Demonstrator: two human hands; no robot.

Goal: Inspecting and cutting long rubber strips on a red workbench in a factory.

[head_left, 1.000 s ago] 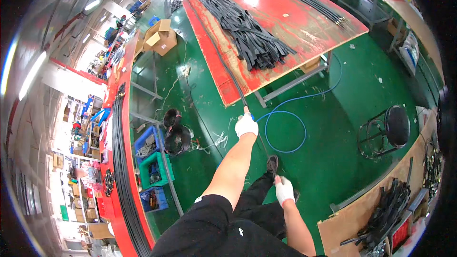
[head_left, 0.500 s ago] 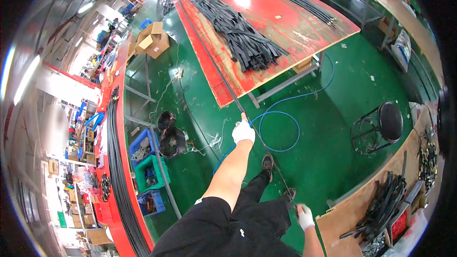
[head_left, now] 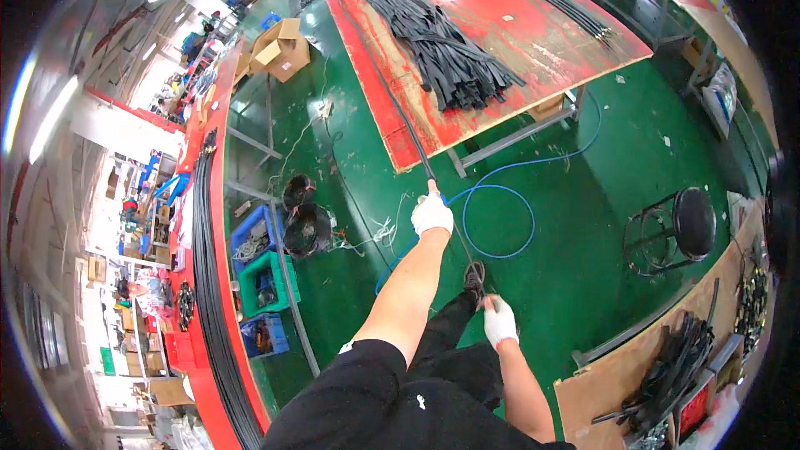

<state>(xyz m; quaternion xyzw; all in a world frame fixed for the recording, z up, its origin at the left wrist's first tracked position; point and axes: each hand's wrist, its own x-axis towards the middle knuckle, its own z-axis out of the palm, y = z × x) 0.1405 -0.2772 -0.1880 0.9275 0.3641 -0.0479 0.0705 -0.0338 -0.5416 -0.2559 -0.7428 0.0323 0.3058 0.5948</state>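
Note:
A long, dark, hose-like line (head_left: 418, 148) comes along the left edge of the red table (head_left: 382, 121) and over its near corner. My left hand (head_left: 432, 215), in a white glove, is closed around it just off that corner, with the thumb side toward the table. Below that hand the line looks thinner and runs down toward my shoe. My right hand (head_left: 501, 322), also white-gloved, is closed on the lower stretch beside my knee. Its fingertips are partly hidden. On the table lies a large heap of flat black strips (head_left: 454, 62).
Thin black rods (head_left: 567, 12) lie along the table's far right. A blue hose (head_left: 532, 221) loops on the green floor. A round black stool (head_left: 693, 222) stands right, near a bench with black strips (head_left: 671, 367). Crates (head_left: 271, 279) and black coils (head_left: 307, 229) sit left.
My right hand has moved up and left along the line, closer to my left hand. The left hand keeps its grip near the table corner. The whole view has shifted slightly.

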